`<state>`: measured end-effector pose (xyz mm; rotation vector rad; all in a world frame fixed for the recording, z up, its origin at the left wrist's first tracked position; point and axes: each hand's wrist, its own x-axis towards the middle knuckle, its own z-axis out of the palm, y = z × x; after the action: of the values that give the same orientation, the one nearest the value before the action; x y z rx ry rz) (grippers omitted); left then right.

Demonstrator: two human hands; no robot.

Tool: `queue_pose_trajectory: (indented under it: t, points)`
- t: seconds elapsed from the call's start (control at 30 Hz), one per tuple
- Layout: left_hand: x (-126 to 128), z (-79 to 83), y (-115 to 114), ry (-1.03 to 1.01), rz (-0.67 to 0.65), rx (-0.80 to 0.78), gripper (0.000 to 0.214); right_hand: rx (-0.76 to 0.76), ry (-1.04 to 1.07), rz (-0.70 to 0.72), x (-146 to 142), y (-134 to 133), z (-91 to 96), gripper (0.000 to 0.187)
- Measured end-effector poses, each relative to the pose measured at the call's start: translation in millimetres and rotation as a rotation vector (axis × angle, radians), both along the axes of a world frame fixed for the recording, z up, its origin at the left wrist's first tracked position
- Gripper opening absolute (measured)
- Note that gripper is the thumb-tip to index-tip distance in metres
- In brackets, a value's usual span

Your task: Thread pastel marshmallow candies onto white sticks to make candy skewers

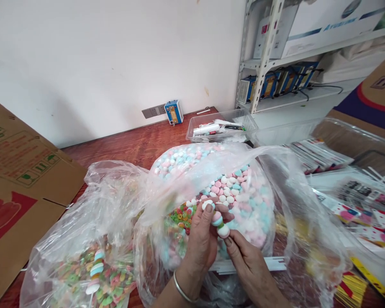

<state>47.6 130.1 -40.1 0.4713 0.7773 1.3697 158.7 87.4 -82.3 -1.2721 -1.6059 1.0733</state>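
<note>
Between my hands is a candy skewer of pink, blue and white marshmallows with a green piece among them. My left hand, with a bangle at the wrist, is closed around its upper end, thumb on a white marshmallow. Whether that piece is on the stick I cannot tell. My right hand pinches just below the bottom marshmallow; the stick is hidden by the fingers. Both hands are over an open clear plastic bag with pastel marshmallows and colourful gummy rings. White sticks lie under my right hand.
Another candy skewer lies on bagged gummy rings at left. Cardboard boxes flank the table. A clear tray of packets stands behind; a bin with printed packaging is at right. A metal shelf stands beyond.
</note>
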Motion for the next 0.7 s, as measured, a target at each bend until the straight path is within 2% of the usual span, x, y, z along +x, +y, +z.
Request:
queue_pose_trajectory:
  t: [0.23, 0.47, 0.7]
  points:
    - [-1, 1.9, -7, -0.043, 0.103, 0.069, 0.025, -0.026, -0.168, 0.077, 12, -17, -5.1, 0.03]
    - [0, 0.9, -19, -0.05, 0.183, 0.087, 0.023, 0.024, -0.095, 0.1, 5, -32, -12.5, 0.028]
    - [0, 1.1, -29, -0.053, 0.188, 0.132, 0.018, 0.056, -0.085, 0.099, -2, -31, -5.5, 0.028]
